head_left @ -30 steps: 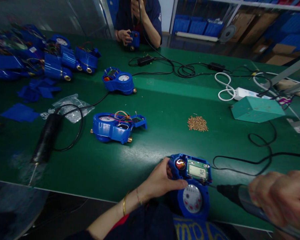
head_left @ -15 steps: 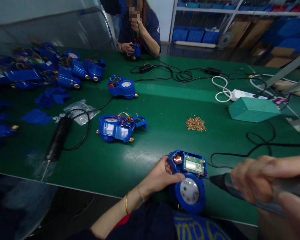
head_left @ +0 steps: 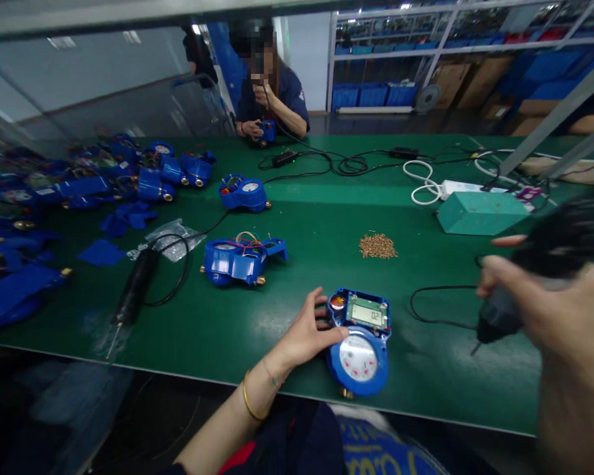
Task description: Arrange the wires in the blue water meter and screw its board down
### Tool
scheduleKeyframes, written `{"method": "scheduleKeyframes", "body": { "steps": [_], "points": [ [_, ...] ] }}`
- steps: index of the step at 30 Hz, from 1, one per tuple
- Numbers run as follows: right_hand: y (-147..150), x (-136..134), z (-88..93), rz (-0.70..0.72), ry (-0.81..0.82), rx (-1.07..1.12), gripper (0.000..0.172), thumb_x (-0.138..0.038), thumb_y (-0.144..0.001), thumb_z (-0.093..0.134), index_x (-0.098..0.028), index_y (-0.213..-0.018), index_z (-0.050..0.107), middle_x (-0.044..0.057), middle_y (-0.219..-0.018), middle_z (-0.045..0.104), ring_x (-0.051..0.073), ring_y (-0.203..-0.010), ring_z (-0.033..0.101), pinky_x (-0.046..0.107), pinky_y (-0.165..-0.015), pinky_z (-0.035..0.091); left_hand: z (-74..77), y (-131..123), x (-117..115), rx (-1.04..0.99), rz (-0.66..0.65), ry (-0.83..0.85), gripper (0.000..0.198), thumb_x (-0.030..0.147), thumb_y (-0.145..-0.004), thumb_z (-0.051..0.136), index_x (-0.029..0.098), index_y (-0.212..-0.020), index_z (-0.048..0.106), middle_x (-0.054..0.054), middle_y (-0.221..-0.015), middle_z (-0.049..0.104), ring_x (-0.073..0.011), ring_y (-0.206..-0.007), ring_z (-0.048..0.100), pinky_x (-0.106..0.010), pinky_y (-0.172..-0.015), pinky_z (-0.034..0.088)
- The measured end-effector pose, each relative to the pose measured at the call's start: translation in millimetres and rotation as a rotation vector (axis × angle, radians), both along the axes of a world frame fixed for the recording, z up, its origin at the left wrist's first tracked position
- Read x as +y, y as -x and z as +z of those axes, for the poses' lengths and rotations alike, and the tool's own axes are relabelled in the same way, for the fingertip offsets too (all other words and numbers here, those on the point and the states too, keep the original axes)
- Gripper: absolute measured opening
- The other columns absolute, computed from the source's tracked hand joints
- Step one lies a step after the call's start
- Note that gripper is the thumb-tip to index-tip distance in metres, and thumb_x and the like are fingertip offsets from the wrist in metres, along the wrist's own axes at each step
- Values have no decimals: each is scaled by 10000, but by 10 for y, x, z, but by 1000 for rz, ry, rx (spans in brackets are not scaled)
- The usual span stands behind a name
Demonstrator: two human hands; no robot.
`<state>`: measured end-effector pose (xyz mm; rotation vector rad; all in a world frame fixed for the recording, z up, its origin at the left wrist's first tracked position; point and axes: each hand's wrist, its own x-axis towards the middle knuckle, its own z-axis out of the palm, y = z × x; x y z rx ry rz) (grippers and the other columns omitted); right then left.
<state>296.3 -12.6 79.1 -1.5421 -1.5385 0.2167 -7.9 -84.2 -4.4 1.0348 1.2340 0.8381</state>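
An open blue meter (head_left: 359, 359) with a small display lies near the table's front edge. My left hand (head_left: 309, 333) rests on its left side, thumb on the round dial's rim and fingers spread beside the casing. At the right, my right hand (head_left: 539, 297) is wrapped round a dark electric screwdriver (head_left: 505, 313), whose bit points down and left, apart from the meter. A pile of small brass-coloured screws (head_left: 377, 246) lies on the table beyond the meter.
Two more meters (head_left: 235, 260) (head_left: 244, 193) sit left of centre. Many blue meters (head_left: 69, 188) crowd the left. A second screwdriver (head_left: 136, 284) lies near a plastic bag (head_left: 175, 239). A green box (head_left: 482, 212) and cables are at right. A person (head_left: 277, 99) sits opposite.
My right hand has pulled the screwdriver away from the meter, and its bit has turned downward. My left hand's fingers have loosened and spread on the meter. The view has tilted upward.
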Motion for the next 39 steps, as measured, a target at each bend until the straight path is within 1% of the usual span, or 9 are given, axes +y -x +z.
{"method": "scheduleKeyframes", "body": {
  "steps": [1, 5, 8, 11, 19, 23, 27, 31, 39],
  "points": [
    [-31, 49, -160, -48, 36, -255, 703, -808, -756, 553, -181, -1048, 678, 46, -609, 617, 225, -528, 608, 331, -506, 458, 47, 3, 15, 73, -4, -75, 1139, 449, -627, 853, 173, -1498, 174, -245, -1561, 266, -373, -1356, 428, -538, -1077, 412],
    [-10, 154, -848, 27, 105, -517, 887, -892, -786, 337, -137, -1074, 702, 109, -670, 650, 276, -566, 606, 337, -490, 400, 287, -59, 126, 389, -99, -415, 1165, 425, -606, 869, 183, -1516, 183, -192, -1601, 235, -363, -1488, 208, -546, -1217, 223],
    [32, 119, -1193, 112, 132, -656, 752, -766, -894, 344, -146, -1155, 680, 132, -773, 666, 307, -703, 625, 327, -512, 402, 433, -150, 231, 489, -241, -511, 1066, 389, -632, 841, 154, -1492, 257, -174, -1512, 423, -333, -1429, 336, -497, -1211, 265],
    [50, 45, -1329, 137, 129, -755, 617, -614, -957, 403, -112, -1225, 641, 150, -807, 643, 328, -794, 601, 336, -548, 421, 499, -211, 304, 545, -327, -490, 954, 345, -665, 782, 153, -1466, 301, -155, -1413, 544, -336, -1326, 472, -499, -1154, 351],
    [76, -7, -1364, 208, 70, -871, 588, -495, -983, 449, -10, -1276, 603, 162, -798, 613, 322, -769, 564, 407, -687, 474, 574, -256, 400, 694, -435, -487, 927, 395, -653, 752, 146, -1439, 328, -143, -1324, 600, -348, -1229, 554, -490, -1093, 422],
    [121, -185, -1240, 198, 14, -840, 633, -520, -983, 438, 11, -1302, 572, 237, -986, 640, 365, -885, 597, 452, -742, 506, 666, -286, 446, 780, -495, -481, 911, 390, -665, 727, 113, -1438, 332, -170, -1323, 601, -362, -1209, 582, -499, -1064, 452],
    [374, -604, -1032, 260, 21, -324, 608, -520, -978, 483, -86, -1402, 486, 195, -1195, 637, 304, -1053, 635, 423, -914, 529, 731, -290, 482, 824, -574, -508, 902, 361, -676, 704, 83, -1444, 321, -192, -1330, 599, -362, -1228, 585, -469, -1038, 482],
    [745, -911, -911, 472, 491, 250, 902, -591, -874, 583, -120, -1555, 227, 179, -1380, 547, 254, -1031, 676, 370, -842, 597, 762, -299, 523, 882, -640, -542, 915, 340, -685, 681, 30, -1452, 293, -224, -1302, 614, -363, -1197, 610, -455, -998, 510],
    [894, -917, -881, 494, 669, 489, 985, -515, -768, 659, -82, -1545, 236, 211, -1440, 429, 229, -915, 658, 409, -851, 596, 1015, -546, 564, 1146, -778, -462, 754, 341, -678, 685, 47, -1308, 392, -220, -1128, 684, -396, -1042, 684, -490, -873, 561]
  ]
}}
